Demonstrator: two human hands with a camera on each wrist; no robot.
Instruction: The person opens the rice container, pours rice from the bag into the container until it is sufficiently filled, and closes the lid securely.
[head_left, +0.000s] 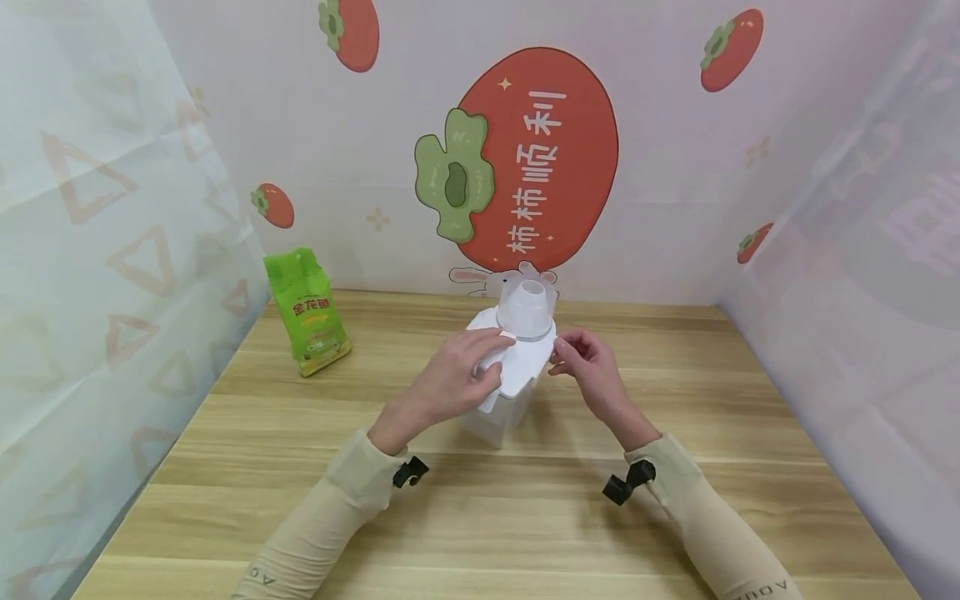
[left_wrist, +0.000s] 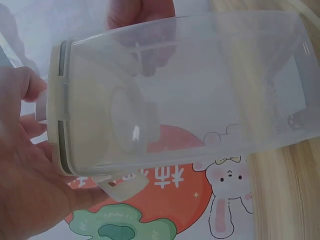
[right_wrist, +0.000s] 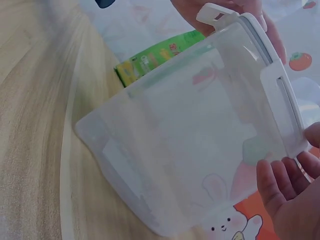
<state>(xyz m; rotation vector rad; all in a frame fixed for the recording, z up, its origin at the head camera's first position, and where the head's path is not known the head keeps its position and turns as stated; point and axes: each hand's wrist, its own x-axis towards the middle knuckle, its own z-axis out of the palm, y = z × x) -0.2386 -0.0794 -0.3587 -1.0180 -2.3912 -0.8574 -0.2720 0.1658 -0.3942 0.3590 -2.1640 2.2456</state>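
A tall translucent storage container [head_left: 491,425] with a white lid [head_left: 528,362] stands on the table. On the lid's far part sits a clear cup-shaped cap [head_left: 525,308]. My left hand [head_left: 450,375] grips the lid's near left part, thumb and fingers spread across it. In the left wrist view a white side latch [left_wrist: 125,187] sticks out beside that thumb. My right hand [head_left: 592,371] pinches the lid's right edge between thumb and fingertips. The right wrist view shows a long white latch [right_wrist: 282,110] against the container's side and another, raised latch [right_wrist: 217,15] near the left hand.
A green and yellow packet [head_left: 307,312] stands upright at the table's left back. The wooden table [head_left: 480,533] meets a patterned backdrop [head_left: 660,167] behind the container, and side sheets rise at left and right. A black wrist mount [head_left: 630,482] sits on each sleeve.
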